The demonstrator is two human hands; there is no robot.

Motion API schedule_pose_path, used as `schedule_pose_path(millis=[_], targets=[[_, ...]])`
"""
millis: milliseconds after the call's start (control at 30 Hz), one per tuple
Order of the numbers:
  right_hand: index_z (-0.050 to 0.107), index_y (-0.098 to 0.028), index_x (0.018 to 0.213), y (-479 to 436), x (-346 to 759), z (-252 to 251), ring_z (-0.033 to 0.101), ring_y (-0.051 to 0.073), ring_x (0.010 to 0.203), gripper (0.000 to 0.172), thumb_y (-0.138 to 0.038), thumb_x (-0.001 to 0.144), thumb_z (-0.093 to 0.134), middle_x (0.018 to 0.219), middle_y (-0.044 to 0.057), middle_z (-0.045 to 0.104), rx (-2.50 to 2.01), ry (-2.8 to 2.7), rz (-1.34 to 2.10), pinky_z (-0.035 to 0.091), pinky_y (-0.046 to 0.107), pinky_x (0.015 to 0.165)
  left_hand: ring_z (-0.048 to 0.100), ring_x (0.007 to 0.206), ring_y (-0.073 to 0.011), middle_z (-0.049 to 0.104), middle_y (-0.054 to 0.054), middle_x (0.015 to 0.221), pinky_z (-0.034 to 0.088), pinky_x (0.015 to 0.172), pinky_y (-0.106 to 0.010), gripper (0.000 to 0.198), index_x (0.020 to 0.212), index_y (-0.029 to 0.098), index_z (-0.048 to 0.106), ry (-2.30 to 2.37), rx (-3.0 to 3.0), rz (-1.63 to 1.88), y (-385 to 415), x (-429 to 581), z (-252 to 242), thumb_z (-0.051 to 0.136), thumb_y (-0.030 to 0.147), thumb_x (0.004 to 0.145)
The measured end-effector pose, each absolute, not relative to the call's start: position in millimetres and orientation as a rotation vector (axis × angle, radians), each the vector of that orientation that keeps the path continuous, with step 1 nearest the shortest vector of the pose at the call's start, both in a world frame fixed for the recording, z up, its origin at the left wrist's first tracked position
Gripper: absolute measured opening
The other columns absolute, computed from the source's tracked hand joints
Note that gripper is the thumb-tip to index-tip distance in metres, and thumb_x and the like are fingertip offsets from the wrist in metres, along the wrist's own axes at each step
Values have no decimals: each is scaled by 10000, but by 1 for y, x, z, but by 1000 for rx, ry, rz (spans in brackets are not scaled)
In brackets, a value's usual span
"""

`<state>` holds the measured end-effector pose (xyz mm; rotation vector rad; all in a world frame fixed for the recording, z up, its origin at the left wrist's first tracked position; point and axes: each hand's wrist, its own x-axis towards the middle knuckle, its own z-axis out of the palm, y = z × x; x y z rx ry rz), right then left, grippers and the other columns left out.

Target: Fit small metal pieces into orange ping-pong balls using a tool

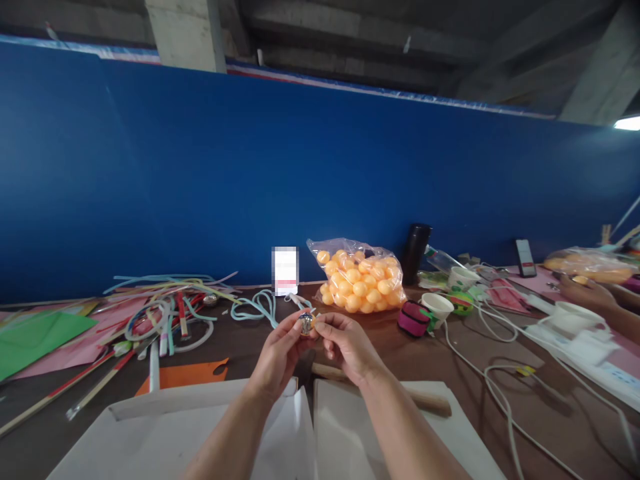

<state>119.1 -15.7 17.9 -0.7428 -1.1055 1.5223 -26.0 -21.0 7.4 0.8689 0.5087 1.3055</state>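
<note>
My left hand [281,352] and my right hand [347,345] meet near the middle of the view, above the table. Between their fingertips is a small shiny silver ball [306,323], pinched by my left hand. The fingers of my right hand are pressed together at its right side, beside a small orange or yellow bit too small to make out. Under my forearms lie white boards or boxes [200,433], and a wooden stick [430,403] runs beneath my right wrist. Behind my hands sits a clear bag of orange balls [361,283].
Coloured ropes [150,320], sticks and paper sheets [45,340] cover the left. To the right are a black bottle [415,253], paper cups [437,308], a purple wristband [414,319], white cables and a power strip. Another person's hand [590,297] shows at far right.
</note>
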Motion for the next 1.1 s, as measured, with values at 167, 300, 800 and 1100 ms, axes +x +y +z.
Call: schedule_pose_path(millis=[167,300,800,1100], targets=[[662,-141,765,-16,119,19,416,22,426,171,-294,731,731,739,26,678,-745,-1123,1498,316,152,396,607,821,-144,669,-75,897,490,776,-273,350,1159,148,628,524,891,1312,-22,-26,7,614,258,828],[663,-140,773,-16,120,20,421,23,423,173,-293,728,731,731,27,681,-760,-1135,1489,322,151,394,608,817,-144,671,-76,895,490,769,-272,360,1157,150,631,539,888,1315,-22,-26,7,628,267,817],[657,-146,760,-17,122,22,429,27,422,166,-288,724,736,707,16,677,-752,-1140,1517,331,157,405,607,796,-137,671,-69,853,493,774,-273,340,1149,140,639,513,852,1298,-22,-25,9,615,249,828],[657,-146,758,-17,122,21,422,29,422,175,-298,724,737,708,17,675,-736,-1143,1521,328,164,409,604,777,-130,665,-66,846,492,737,-249,333,1133,143,647,499,829,1287,-22,-26,8,625,253,820]])
